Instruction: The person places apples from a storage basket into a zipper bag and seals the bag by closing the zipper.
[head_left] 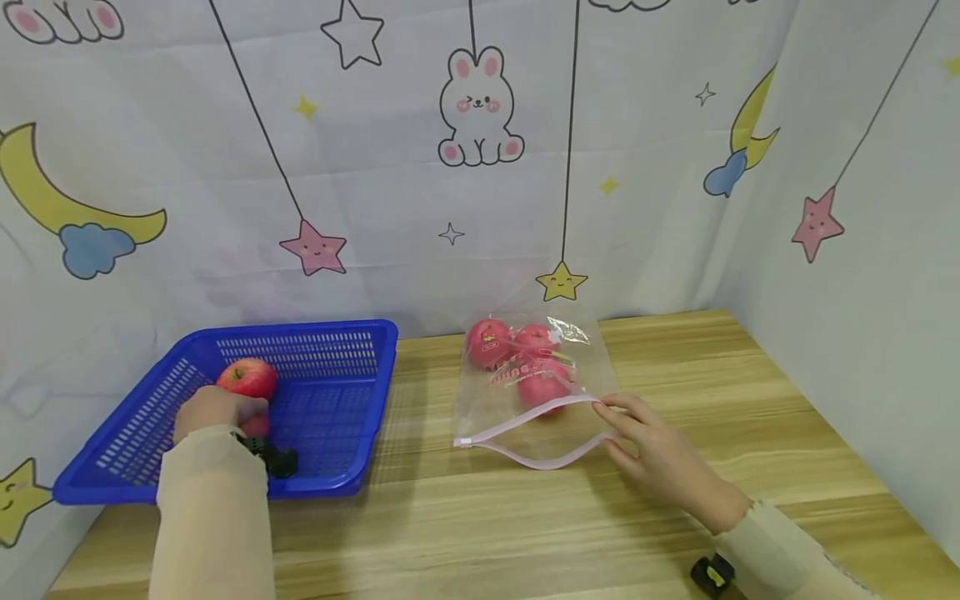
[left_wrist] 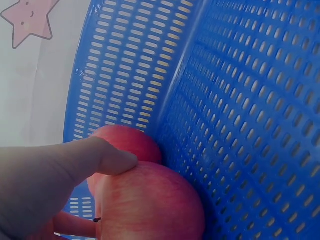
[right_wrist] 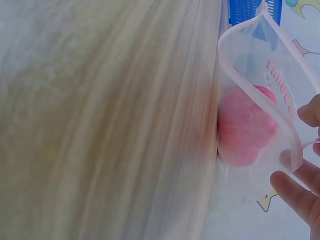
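My left hand reaches into the blue plastic basket at left and grips a red apple, thumb on its side. A second apple lies right beside it, touching the basket's slotted wall in the left wrist view. To the right, a clear zip bag lies on the table with several red apples inside. Its pink-edged mouth gapes toward me. My right hand holds the right end of that mouth, fingers on the upper edge and thumb at the lower one.
The wood-grain table runs beneath everything. A printed white cloth hangs behind the basket and bag, and a pale wall side borders the table at right. A small black device sits by my right sleeve.
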